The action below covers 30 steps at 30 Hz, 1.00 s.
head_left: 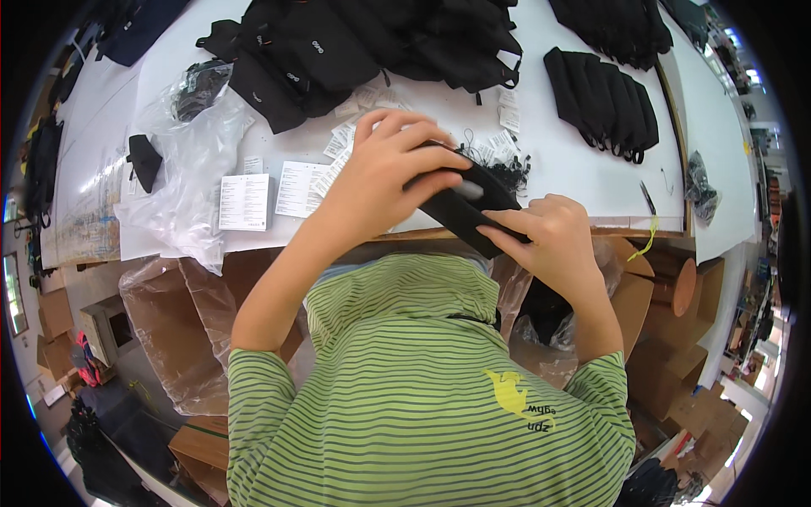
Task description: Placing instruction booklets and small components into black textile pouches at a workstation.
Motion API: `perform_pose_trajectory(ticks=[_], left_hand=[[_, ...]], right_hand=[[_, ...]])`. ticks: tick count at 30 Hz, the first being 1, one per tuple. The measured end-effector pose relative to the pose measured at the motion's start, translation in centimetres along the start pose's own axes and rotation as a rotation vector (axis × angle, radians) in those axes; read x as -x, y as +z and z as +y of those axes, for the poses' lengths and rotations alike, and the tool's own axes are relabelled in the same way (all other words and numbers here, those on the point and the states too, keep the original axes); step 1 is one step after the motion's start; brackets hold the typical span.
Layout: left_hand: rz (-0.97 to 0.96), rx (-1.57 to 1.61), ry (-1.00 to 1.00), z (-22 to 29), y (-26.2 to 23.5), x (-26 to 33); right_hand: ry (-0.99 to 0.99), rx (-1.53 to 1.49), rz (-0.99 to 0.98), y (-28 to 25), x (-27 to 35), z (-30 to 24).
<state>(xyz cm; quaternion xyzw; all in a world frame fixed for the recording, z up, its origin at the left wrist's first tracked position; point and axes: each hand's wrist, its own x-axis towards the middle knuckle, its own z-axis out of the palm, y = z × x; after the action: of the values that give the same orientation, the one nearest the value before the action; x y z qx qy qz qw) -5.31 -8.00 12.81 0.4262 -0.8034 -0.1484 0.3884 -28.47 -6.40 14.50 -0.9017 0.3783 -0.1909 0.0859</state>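
Observation:
Over the table's near edge, both my hands hold a long, narrow black fabric piece (460, 221), perhaps a pouch, tilted down to the right. My left hand (393, 165) grips its upper left end, thumb on the near side and fingers over the top. The lower right end is pinched between the thumb and fingers of my right hand (545, 228). A small greyish patch shows on the fabric between the hands; I cannot make out what it is. Just beyond lie white printed tags (342, 135) and a tangle of thin black cords (507, 173).
Black fabric bags (312, 51) are heaped at the back. Folded black pieces (600, 106) lie to the right, near a thin tool with a yellow cord (649, 203). On the left are a clear plastic bag (190, 160) and a stack of white cards (245, 203). Plastic-lined cartons (173, 329) stand below the table.

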Motion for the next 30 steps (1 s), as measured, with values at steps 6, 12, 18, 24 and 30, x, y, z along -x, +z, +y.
perform_pose_trajectory(ticks=[6, 12, 18, 24, 30], left_hand=[[0.679, 0.579, -0.546, -1.0, 1.4, 2.9], [0.486, 1.643, -1.0, 1.5, 3.6, 4.4], [0.735, 1.539, -0.973, 2.1, 3.3, 3.9], [0.336, 1.478, -1.029, 2.5, 2.3, 3.9], [0.136, 1.467, -1.044, 3.9, 2.4, 3.7]], right_hand=[[0.169, -0.128, 0.274, 1.3, -1.3, -1.2], [0.24, -0.344, 0.4, 4.8, -2.2, -3.9], [0.454, -0.744, 0.655, 7.6, -1.3, -4.7], [0.366, -0.894, 0.472, 5.2, -3.5, -1.3], [0.387, -1.078, 0.591, 3.5, -5.5, 0.4]])
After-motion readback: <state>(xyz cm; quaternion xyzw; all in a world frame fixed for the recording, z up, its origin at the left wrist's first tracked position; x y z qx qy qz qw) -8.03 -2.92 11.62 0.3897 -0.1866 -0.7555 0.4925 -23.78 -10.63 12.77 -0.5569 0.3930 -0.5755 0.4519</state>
